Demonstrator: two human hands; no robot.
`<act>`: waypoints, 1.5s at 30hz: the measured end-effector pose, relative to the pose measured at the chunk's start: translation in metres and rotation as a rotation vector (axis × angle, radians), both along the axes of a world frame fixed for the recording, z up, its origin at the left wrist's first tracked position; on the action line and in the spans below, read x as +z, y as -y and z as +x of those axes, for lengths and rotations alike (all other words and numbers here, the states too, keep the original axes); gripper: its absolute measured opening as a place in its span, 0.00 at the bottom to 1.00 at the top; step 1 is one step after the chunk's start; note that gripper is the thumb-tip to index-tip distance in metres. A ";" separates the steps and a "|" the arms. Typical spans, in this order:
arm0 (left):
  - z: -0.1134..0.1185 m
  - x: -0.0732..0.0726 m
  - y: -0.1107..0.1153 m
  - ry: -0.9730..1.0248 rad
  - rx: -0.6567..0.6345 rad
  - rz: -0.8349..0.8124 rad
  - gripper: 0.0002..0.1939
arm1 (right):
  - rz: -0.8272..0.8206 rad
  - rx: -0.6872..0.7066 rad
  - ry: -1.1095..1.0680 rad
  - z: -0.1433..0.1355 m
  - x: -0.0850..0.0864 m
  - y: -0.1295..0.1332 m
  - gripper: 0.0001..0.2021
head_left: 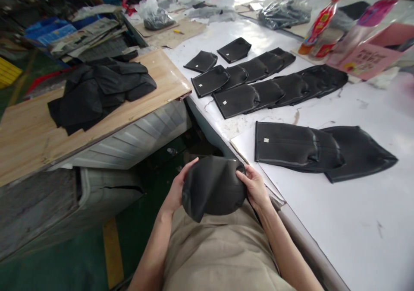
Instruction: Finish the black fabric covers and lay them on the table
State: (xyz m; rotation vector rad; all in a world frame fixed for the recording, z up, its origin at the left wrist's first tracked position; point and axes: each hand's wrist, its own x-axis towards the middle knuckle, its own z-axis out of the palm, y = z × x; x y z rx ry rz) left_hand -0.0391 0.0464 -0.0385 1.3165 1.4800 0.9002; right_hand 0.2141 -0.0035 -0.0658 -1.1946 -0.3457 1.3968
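Note:
A black leather-like piece (215, 187), bent and folded over on its left side, is held over my lap. My left hand (181, 182) grips its left edge, the fingers partly hidden behind it. At the upper right edge, my right hand (254, 184) pinches the piece between thumb and fingers. To the right, overlapping black pieces (284, 146) lie on the white table, the front one bearing a small pale label. Further back are more rows of black pieces (236, 99), several with small pale labels.
A heap of black pieces (103, 88) lies on the wooden board (161, 73) at the left. On the white table (355, 222), a red-labelled bottle (321, 23) and a pink box (383, 51) stand at the back right. A gap separates the two work surfaces.

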 end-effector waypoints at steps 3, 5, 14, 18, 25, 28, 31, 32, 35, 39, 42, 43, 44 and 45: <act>0.019 -0.004 -0.005 0.127 -0.088 -0.004 0.48 | -0.003 -0.010 0.093 -0.003 -0.006 -0.001 0.18; 0.024 -0.006 -0.006 0.188 0.023 -0.050 0.50 | 0.002 -0.004 0.140 -0.004 -0.007 -0.002 0.19; 0.015 0.000 0.001 0.284 0.096 -0.161 0.23 | 0.000 -0.065 0.202 -0.010 0.004 0.004 0.24; 0.016 0.004 0.002 0.294 0.136 -0.154 0.24 | 0.159 -0.019 0.108 -0.009 0.003 0.011 0.24; 0.015 0.004 0.006 0.252 0.115 -0.114 0.22 | 0.253 0.084 0.475 -0.004 0.008 0.004 0.14; 0.014 0.003 0.007 0.252 0.090 -0.106 0.22 | 0.187 0.003 0.485 -0.007 0.010 -0.002 0.08; 0.013 0.000 0.008 0.257 0.090 -0.072 0.21 | 0.154 -0.025 0.462 -0.009 0.012 -0.005 0.10; 0.013 -0.001 0.008 0.259 0.093 -0.063 0.21 | 0.150 -0.028 0.476 -0.010 0.012 -0.005 0.10; 0.013 -0.005 0.007 0.265 0.088 -0.069 0.20 | 0.134 -0.037 0.511 -0.009 0.012 -0.004 0.10; 0.014 -0.002 0.006 0.195 0.090 -0.016 0.19 | 0.130 -0.057 0.508 -0.010 0.011 -0.001 0.11; 0.016 0.003 0.005 0.089 0.064 0.065 0.18 | 0.141 -0.075 0.499 -0.012 0.011 -0.001 0.11; 0.016 0.005 0.005 0.058 0.056 0.083 0.18 | 0.153 -0.078 0.495 -0.012 0.011 -0.001 0.11; 0.017 0.006 0.005 0.031 0.054 0.098 0.18 | 0.171 -0.077 0.497 -0.012 0.010 -0.001 0.11; 0.017 0.006 0.006 0.010 0.059 0.113 0.19 | 0.193 -0.070 0.506 -0.011 0.010 -0.001 0.10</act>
